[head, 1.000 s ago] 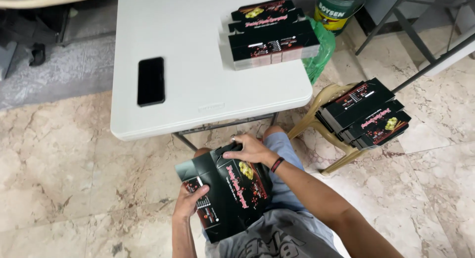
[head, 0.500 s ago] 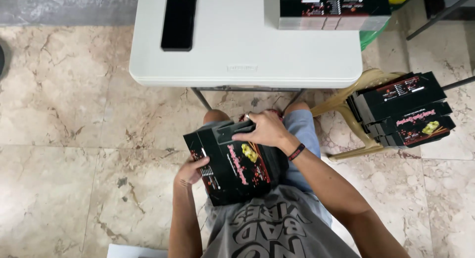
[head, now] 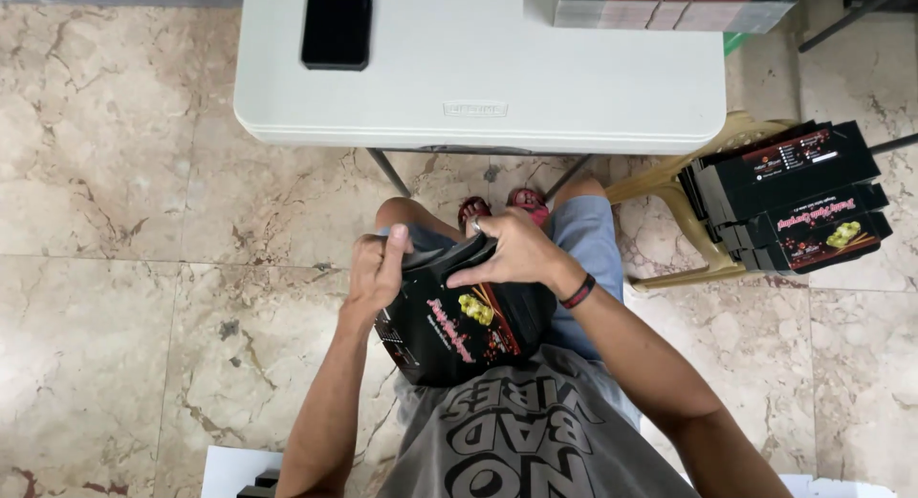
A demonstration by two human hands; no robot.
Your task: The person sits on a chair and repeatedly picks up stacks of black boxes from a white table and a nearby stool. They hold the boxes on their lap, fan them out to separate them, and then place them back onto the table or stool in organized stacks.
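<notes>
A black printed carton (head: 459,321), bearing red lettering and a small yellow food picture, is held over the lap of the seated person, just below the near edge of the white folding table (head: 478,87). The carton is tilted, with its printed face turned up toward the camera and its upper flap raised.

The left hand (head: 375,267) is closed around the carton's upper left corner; the thumb is laid along the flap edge. The right hand (head: 516,254) is placed on the upper right part of the carton, the fingers being spread flat over the flap and pressed against it. A dark wristband with a red mark (head: 579,292) is worn on the right wrist. Both hands are thus occupied by the same carton.

Beneath the carton, blue shorts (head: 583,235) and a grey printed shirt (head: 526,441) are seen. Red sandals (head: 502,206) are visible beneath the table edge.

On the table, a black phone (head: 337,22) is laid face down near the far left, and a stack of flat cartons (head: 674,3) is set at the far right, cut off by the frame edge. To the right of the person, a further stack of black cartons (head: 789,197) is rested on a beige plastic stool (head: 684,206). The floor (head: 143,269) is of beige marble tile. A white sheet (head: 234,467) is partly seen at the lower left edge.
</notes>
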